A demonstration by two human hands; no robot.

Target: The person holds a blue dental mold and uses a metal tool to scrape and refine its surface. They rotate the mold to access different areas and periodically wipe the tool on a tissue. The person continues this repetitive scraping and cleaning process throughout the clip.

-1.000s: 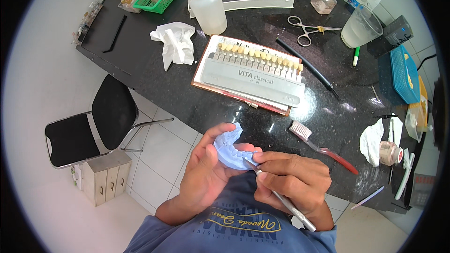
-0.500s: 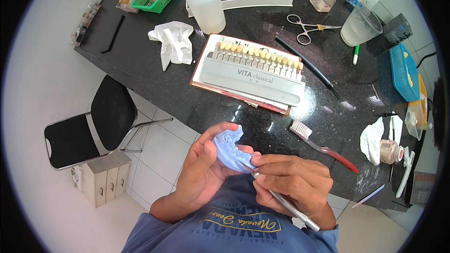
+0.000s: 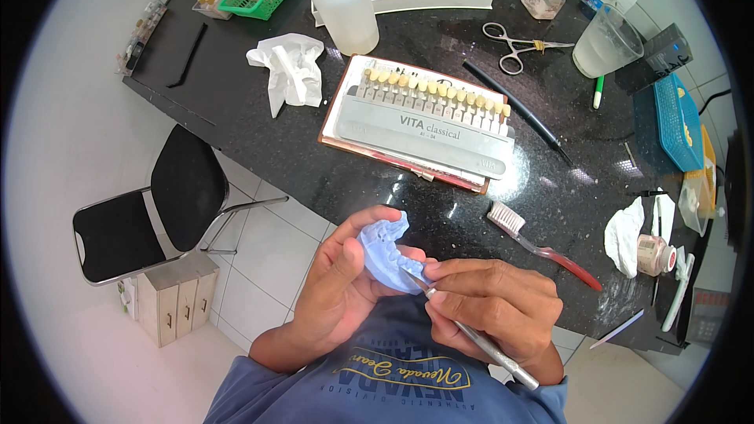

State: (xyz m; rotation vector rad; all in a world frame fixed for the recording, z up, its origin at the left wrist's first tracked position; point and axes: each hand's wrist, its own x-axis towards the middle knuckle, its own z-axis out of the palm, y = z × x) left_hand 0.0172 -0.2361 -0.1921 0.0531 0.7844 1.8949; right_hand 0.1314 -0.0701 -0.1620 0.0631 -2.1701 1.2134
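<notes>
A blue dental cast [image 3: 382, 257], curved like a jaw with a row of teeth, is gripped by my left hand [image 3: 335, 279] in front of my chest. The thumb presses its left side and the index finger reaches over its far end. My right hand [image 3: 496, 302] has a metal craft knife [image 3: 493, 351] in a pen-like grip. Its blade tip touches the cast just below the row of teeth. The fingertips of my right hand rest close by the cast's right end. My left palm and fingers hide the underside of the cast.
On the black counter [image 3: 259, 153] lie a tooth shade guide [image 3: 428, 122] on a clipboard, a red-handled brush [image 3: 546, 247], scissor-like forceps [image 3: 514, 47] and crumpled tissue [image 3: 290, 74]. A squeeze bottle [image 3: 348, 12] and a clear cup [image 3: 605, 43] stand farther back. A black chair [image 3: 184, 188] is at the left.
The knife blade has shifted very slightly against the cast. Both hands keep their grip, and everything on the counter stays in place.
</notes>
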